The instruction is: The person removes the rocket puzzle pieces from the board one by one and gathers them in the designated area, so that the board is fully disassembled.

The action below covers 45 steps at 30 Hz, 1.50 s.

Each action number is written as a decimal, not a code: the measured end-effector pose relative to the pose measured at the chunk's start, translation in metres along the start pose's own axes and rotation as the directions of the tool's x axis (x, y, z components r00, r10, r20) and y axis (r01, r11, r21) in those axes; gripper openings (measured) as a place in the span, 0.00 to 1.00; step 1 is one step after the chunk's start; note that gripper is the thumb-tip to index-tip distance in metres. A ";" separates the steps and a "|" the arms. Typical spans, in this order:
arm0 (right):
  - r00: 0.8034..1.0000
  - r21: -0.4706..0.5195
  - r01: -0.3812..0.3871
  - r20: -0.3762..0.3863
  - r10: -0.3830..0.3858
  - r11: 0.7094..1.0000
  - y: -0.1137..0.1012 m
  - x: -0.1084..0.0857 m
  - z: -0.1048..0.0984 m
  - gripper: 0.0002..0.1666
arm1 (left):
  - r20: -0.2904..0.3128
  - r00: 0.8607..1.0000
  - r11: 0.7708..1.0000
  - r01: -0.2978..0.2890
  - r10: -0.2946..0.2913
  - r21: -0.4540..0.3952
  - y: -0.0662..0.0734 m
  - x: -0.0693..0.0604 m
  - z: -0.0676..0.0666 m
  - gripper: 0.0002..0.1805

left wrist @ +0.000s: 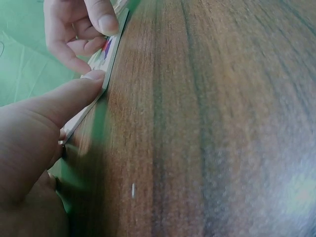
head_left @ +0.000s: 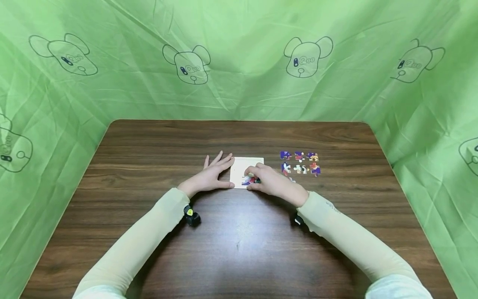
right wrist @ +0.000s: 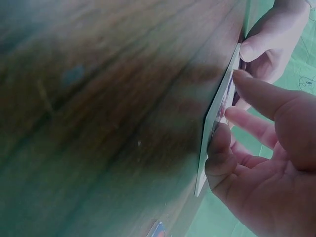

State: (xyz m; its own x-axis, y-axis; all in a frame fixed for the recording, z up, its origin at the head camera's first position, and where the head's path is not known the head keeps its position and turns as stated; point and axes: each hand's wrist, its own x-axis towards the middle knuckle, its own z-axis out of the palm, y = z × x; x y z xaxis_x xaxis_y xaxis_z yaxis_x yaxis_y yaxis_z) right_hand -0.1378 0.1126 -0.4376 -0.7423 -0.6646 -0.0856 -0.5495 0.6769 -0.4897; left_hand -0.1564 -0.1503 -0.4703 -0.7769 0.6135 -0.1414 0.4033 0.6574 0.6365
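Note:
A white square puzzle board (head_left: 237,168) lies flat on the table, with several joined, colourful puzzle pieces (head_left: 247,181) in its lower right part. My left hand (head_left: 210,177) spreads along the board's left side; its thumb and index fingertips touch the edge. Over the board's right half is my right hand (head_left: 274,181), its thumb near the lower edge and its index finger on the far side of the pieces. The right wrist view shows a gap between that thumb and index finger, with the other fingers bent. The hand hides some of the pieces.
Loose puzzle pieces (head_left: 300,169) lie in rows to the right of the board; one nearer piece is partly covered by the right hand. The brown wooden table (head_left: 239,249) is bordered by a green curtain (head_left: 246,95) at the back and sides.

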 end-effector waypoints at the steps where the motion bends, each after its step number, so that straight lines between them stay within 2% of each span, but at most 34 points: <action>1: 1.000 0.002 -0.005 0.001 0.005 1.000 0.000 0.000 0.000 0.22 | 0.000 1.000 1.000 -0.001 0.001 -0.003 0.000 0.000 0.000 0.50; 6: 1.000 -0.001 -0.023 -0.003 0.023 1.000 -0.002 0.002 0.001 0.22 | 0.003 1.000 1.000 0.004 -0.004 -0.003 -0.001 0.000 0.000 0.50; 14: 1.000 0.001 -0.006 -0.024 0.006 1.000 -0.006 0.004 0.002 0.24 | 0.001 1.000 1.000 0.008 -0.008 -0.011 -0.001 0.000 0.000 0.51; 25: 0.998 -0.008 -0.062 -0.025 0.062 0.998 -0.008 0.005 0.004 0.28 | -0.003 1.000 1.000 0.011 -0.011 -0.004 0.000 0.000 0.000 0.51; 37: 0.995 -0.034 -0.030 -0.095 0.027 0.999 -0.006 -0.002 0.008 0.27 | -0.009 1.000 1.000 0.010 -0.010 0.003 0.000 0.000 0.001 0.51; 42: 0.995 -0.045 0.001 -0.100 -0.005 0.999 -0.005 -0.001 0.008 0.25 | -0.008 1.000 1.000 0.012 -0.012 0.005 0.001 -0.001 0.001 0.51; 45: 0.996 -0.032 -0.004 -0.088 0.001 0.999 -0.004 0.000 0.007 0.23 | -0.014 1.000 1.000 0.007 -0.007 0.007 0.002 -0.001 0.000 0.51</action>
State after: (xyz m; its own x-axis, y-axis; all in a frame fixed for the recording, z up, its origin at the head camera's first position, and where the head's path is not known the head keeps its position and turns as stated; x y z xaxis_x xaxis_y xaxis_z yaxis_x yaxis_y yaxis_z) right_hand -0.1329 0.1078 -0.4418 -0.7736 -0.6336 -0.0098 -0.5586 0.6892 -0.4614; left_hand -0.1545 -0.1497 -0.4692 -0.7867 0.6024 -0.1350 0.4009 0.6648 0.6303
